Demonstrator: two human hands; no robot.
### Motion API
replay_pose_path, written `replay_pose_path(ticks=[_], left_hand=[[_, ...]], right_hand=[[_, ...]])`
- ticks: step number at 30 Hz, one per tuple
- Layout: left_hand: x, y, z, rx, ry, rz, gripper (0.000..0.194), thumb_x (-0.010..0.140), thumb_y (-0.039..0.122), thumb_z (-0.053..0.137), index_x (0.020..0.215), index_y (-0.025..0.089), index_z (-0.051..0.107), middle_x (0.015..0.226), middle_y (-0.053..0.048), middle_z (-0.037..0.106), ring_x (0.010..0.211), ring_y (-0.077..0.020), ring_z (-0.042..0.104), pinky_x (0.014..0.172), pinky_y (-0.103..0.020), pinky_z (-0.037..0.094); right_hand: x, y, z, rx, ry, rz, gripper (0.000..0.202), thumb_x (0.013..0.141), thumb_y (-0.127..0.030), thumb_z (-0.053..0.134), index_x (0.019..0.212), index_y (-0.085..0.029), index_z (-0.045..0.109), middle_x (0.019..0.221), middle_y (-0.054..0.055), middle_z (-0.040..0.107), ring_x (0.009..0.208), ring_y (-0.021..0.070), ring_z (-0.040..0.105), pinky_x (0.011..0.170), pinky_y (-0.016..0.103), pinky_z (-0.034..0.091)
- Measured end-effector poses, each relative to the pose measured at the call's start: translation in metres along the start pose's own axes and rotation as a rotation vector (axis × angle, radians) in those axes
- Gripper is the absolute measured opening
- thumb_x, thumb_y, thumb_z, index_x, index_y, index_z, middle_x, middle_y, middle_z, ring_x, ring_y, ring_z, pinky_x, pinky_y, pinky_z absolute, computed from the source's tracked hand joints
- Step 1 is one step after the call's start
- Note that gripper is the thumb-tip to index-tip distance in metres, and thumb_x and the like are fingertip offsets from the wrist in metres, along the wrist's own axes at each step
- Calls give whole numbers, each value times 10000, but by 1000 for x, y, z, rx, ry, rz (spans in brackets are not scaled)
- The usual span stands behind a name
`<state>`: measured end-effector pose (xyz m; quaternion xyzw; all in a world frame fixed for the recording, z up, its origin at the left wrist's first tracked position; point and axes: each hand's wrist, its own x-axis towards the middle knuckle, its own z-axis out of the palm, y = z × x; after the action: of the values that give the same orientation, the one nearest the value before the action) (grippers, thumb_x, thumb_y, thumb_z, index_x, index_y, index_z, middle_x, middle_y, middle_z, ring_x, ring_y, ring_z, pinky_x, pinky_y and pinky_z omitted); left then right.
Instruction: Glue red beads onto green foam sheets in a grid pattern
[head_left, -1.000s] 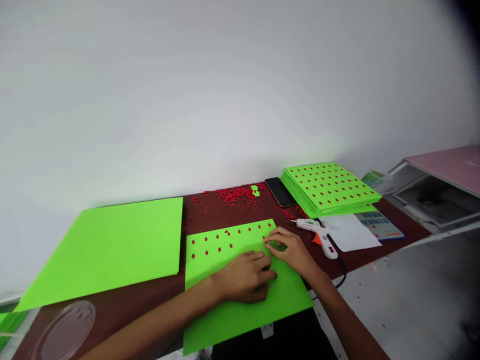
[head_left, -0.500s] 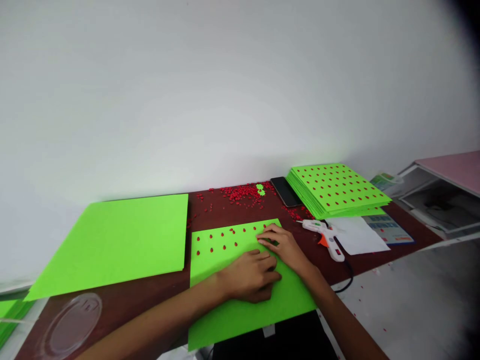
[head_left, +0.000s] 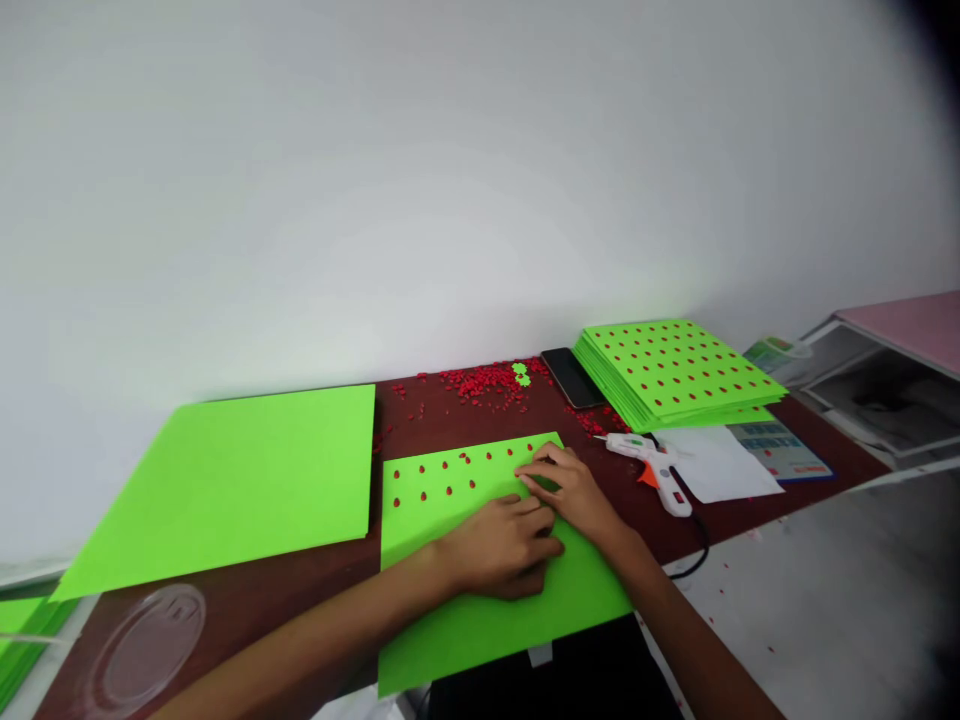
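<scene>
A bright green sheet [head_left: 442,640] lies in front of me, with small red drop-shaped pieces [head_left: 423,496] in two rows along its far part. My right hand [head_left: 566,490] is over the sheet's far right, thumb and fingertips closed on a small red piece at the sheet's surface. Just left of it and nearer to me, my left hand [head_left: 502,548] rests on the sheet with its fingers curled in. Whatever those fingers may hold is hidden from view.
Loose red pieces [head_left: 484,382] are scattered by the wall beside a phone [head_left: 572,378]. A stack of red-dotted green sheets [head_left: 679,365] stands at right, near a white glue gun [head_left: 660,475] and white paper [head_left: 720,465]. Plain green sheets [head_left: 247,480] and a clear lid [head_left: 154,645] are left.
The view has shifted very slightly. Both hands stay in nearly the same place on the sheet, the right fingertips still at the same red piece.
</scene>
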<state>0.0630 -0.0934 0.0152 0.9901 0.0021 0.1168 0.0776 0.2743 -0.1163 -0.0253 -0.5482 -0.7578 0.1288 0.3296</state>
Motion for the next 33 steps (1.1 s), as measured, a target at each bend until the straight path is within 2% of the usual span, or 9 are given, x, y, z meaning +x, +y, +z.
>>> replay_pose_path(ticks=[6, 12, 18, 23, 27, 30, 33], left_hand=[[0, -1, -1, -15, 12, 5, 176, 925, 305, 644, 1052, 184, 658, 1038, -94, 610, 1012, -256, 572, 982, -389, 457], [1, -1, -1, -30, 11, 8, 225, 922, 304, 650, 1112, 184, 666, 1054, -101, 618, 1038, -270, 569, 964, -399, 471], [1, -1, 0, -27, 11, 1, 190, 928, 298, 633, 1071, 179, 672, 1056, -108, 617, 1047, -268, 570, 944, -388, 470], [1, -1, -1, -20, 13, 12, 200, 921, 304, 649, 1075, 177, 668, 1066, -101, 618, 1045, -267, 567, 936, -398, 465], [0, 0, -3, -3, -1, -8, 192, 936, 314, 649, 1083, 190, 651, 1010, -70, 615, 948, -243, 565, 820, -387, 462], [0, 1, -4, 8, -20, -7, 198, 929, 324, 675, 1073, 196, 630, 1005, -61, 608, 903, -227, 554, 751, -375, 447], [0, 1, -4, 14, -16, 1, 200, 930, 323, 673, 1078, 199, 622, 1018, -58, 601, 918, -225, 555, 753, -377, 447]], right_hand=[[6, -6, -3, -47, -75, -15, 127, 1018, -264, 643, 956, -230, 748, 940, 32, 678, 915, 212, 639, 880, 376, 406], [10, -7, -5, -109, -136, -33, 81, 989, -218, 663, 932, -223, 721, 945, 28, 680, 905, 217, 615, 844, 367, 363], [11, -9, -5, -152, -188, -73, 130, 984, -209, 643, 870, -233, 703, 911, 36, 667, 896, 231, 585, 843, 373, 346], [15, -13, -10, -114, -223, -76, 146, 927, -126, 643, 832, -222, 700, 880, 25, 678, 870, 211, 582, 835, 358, 349], [42, -3, -27, 48, -282, -41, 123, 900, -167, 691, 803, -225, 741, 774, -7, 682, 722, 169, 595, 723, 299, 409], [76, 10, -34, 62, -170, 13, 153, 961, -230, 640, 917, -216, 786, 860, 21, 706, 744, 168, 621, 716, 287, 454], [106, 19, -25, 14, -80, 34, 202, 974, -224, 629, 1085, -199, 796, 969, 57, 707, 759, 165, 621, 752, 301, 483]])
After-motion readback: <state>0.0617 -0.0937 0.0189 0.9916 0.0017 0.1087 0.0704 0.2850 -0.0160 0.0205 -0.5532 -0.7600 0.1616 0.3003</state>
